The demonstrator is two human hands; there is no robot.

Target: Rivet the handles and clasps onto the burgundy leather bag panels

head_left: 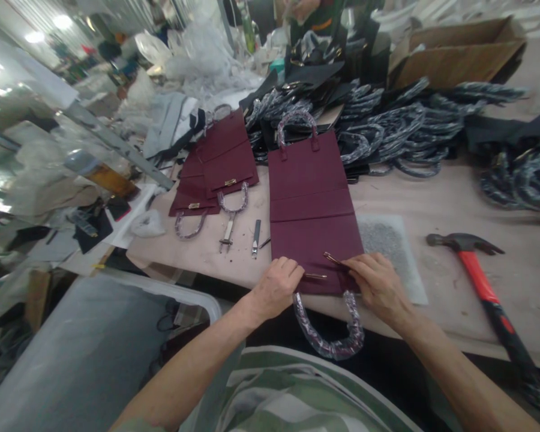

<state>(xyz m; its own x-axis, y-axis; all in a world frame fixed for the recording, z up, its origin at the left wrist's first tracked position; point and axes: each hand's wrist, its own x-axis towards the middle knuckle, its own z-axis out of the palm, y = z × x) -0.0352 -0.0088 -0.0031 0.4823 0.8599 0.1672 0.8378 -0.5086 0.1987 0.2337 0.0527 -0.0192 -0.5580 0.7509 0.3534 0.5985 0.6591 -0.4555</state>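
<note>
Burgundy handbag panel (312, 237), ahead of both hands, seemed light, flexible, best held by edges; left hand (276, 287) curled, grip unclear; right hand (377, 277) pinched gold-toned hardware (332, 258).

Passage, right: bare tabletop (445, 282) between translucent sheet (407, 258) and hammer (481, 279). Obstacle, far side: heaped plastic-wrapped handles (405, 129), cardboard box (459, 63) behind. Obstacle, near edge: wrapped loop (335, 349) between left hand (279, 285) and right hand (375, 279). Passage, left: narrow strip beside burgundy panel (312, 240), interrupted by clipper-like tool (256, 238), fork-ended tool (228, 231).

Maroon bag (314, 207) lies flat (unfolded).
</note>
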